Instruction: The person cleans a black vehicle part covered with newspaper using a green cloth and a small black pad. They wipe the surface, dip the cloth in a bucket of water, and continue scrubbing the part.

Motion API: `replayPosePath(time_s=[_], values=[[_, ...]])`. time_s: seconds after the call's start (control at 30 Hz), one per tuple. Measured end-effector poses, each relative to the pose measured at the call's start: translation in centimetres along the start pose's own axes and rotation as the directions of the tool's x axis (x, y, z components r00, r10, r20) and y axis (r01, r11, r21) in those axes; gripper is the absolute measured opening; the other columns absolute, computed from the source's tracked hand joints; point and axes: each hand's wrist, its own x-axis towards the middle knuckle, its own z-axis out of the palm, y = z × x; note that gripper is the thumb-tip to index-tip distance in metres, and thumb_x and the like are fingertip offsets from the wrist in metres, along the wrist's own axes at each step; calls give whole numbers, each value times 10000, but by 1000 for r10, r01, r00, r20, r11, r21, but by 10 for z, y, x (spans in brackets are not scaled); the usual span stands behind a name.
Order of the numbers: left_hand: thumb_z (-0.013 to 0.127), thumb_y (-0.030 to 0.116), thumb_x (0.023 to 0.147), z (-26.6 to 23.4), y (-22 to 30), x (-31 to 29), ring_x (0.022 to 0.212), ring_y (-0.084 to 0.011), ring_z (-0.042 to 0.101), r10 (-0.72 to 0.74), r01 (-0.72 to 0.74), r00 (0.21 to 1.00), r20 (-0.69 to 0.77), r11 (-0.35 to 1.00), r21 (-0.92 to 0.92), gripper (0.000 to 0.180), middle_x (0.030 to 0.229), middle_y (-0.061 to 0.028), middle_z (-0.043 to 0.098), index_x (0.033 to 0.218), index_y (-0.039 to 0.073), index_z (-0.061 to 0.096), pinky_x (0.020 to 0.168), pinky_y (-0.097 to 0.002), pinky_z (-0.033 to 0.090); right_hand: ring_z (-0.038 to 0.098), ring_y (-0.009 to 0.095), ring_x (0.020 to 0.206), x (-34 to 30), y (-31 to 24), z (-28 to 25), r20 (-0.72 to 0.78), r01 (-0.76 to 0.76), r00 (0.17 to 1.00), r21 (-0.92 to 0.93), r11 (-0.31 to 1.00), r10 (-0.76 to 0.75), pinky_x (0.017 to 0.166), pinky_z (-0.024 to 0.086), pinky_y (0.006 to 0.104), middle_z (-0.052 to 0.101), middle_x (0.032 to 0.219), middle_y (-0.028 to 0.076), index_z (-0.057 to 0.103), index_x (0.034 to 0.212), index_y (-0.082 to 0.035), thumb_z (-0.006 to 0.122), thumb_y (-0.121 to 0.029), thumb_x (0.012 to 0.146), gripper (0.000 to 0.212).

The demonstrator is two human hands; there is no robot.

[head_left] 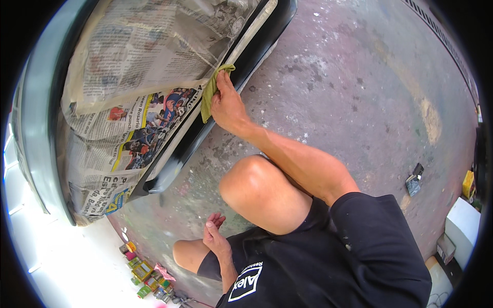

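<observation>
My right hand [227, 105] presses a yellow-green cloth [209, 97] against the pale strip and dark lower trim [197, 133] of a vehicle body. Its fingers lie closed over the cloth. Just left of the cloth, taped newspaper sheets [128, 102] under a clear film cover the panel. Low in the view, beside my bent knees, my left hand [217, 240] hangs in the air. Its fingers are loosely curled and a little apart, with nothing seen in them.
A curved grey body edge [43, 123] rises at the left. Several small cans and containers [144, 272] stand at the lower left. On the stained floor [349, 92] at right lies a small dark object [413, 185]. A white box [462, 231] stands at the far right.
</observation>
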Motion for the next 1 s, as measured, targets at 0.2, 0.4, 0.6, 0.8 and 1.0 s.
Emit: replayPosePath(time_s=[0.2, 0.4, 0.6, 0.8, 1.0], values=[[456, 410, 1223, -1, -4, 0, 1084, -293, 778, 11, -13, 999, -52, 999, -36, 591, 1238, -233, 777, 1377, -119, 668, 1022, -437, 603, 275, 526, 1635, -8, 8, 11, 47, 39, 998, -5, 999, -39, 1350, 317, 474, 276, 1731, 426, 280, 1690, 119, 427, 12, 1011, 703], [460, 415, 1223, 12, 5, 7, 1071, -290, 780, 36, -37, 999, -35, 999, -32, 594, 1234, -230, 780, 1370, -120, 672, 1024, -431, 601, 390, 506, 1590, -19, 2, 15, 92, -30, 995, 28, 999, 28, 1313, 376, 474, 358, 1706, 397, 347, 1668, 107, 439, 4, 1007, 675], [541, 504, 1181, 64, 46, 69, 1174, -267, 730, -93, 156, 980, 175, 906, -394, 670, 1382, -197, 719, 1526, -70, 557, 1051, -427, 588, 716, 377, 1236, -36, -1, -26, 393, -80, 916, -12, 997, 78, 1068, 539, 442, 744, 1296, 262, 640, 1478, -6, 497, -68, 1027, 477], [608, 635, 1109, 184, 135, 131, 1347, -270, 641, -11, 395, 849, 528, 676, -622, 814, 1544, -152, 608, 1625, 22, 469, 1086, -472, 574, 715, 260, 1177, -31, -7, -94, 495, -390, 831, 194, 900, 253, 1044, 548, 429, 769, 1268, 102, 691, 1458, -58, 579, -227, 1099, 413], [546, 739, 1087, 254, 195, 144, 1438, -279, 584, 110, 165, 829, 548, 888, -429, 916, 1611, -161, 552, 1654, 27, 442, 1109, -483, 565, 708, 210, 1182, -23, 42, -161, 26, -62, 998, 422, 904, 56, 1055, 569, 375, 714, 1363, 91, 588, 1566, -67, 645, -332, 1132, 512]])
